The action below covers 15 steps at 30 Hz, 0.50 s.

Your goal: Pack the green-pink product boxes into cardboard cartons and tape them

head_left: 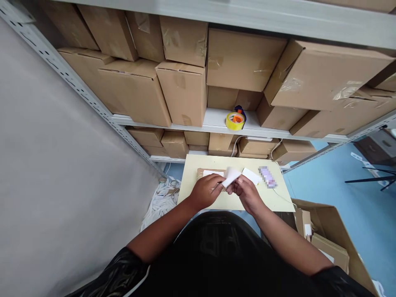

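Observation:
A curled white piece of paper (231, 176), maybe a label, is held between my two hands above the small cream table. The fingers of my left hand (206, 192) pinch its left end. My right hand (246, 193) has its fingers closed at the right end. Below and behind it lies a brown cardboard package (200, 173) with a white label (213, 173) on top, partly covered by my left hand and the paper. Just beyond my right hand is a flat white sheet (252, 176). A blurred-out purple object (267, 177) with a cable rests on the table (283, 200).
Cardboard boxes (246, 60) fill the shelves ahead. A yellow tape roll in a dispenser (235, 121) sits on the shelf (216, 117). White paper strips (159, 202) pile up on the floor at left. A large open carton (334, 222) holding packages stands at right.

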### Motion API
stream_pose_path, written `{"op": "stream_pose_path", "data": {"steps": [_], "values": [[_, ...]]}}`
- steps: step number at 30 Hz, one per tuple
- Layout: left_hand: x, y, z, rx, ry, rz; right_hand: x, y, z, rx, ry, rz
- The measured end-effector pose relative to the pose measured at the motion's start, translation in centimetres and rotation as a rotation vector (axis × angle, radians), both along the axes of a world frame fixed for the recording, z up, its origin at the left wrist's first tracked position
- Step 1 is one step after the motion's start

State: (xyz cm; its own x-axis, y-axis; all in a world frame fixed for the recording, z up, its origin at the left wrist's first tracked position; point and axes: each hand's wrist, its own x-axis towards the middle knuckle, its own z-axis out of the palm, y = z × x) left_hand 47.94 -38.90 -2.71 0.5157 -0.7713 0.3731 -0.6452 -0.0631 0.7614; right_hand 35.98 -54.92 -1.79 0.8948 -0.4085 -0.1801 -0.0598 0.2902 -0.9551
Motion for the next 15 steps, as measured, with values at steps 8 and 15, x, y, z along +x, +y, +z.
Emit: {"op": "stream_pose_path", "data": {"steps": [8,15], "values": [[-2.2,-1.4,1.3,-0.242,0.743,0.164,2.1,-3.0,2.4,-0.534,-0.039,-0.079],[-3.4,-0.9,4.6,-0.315,0.735,0.166,2.3,-4.1,4.5,-0.332,0.022,0.046]]}}
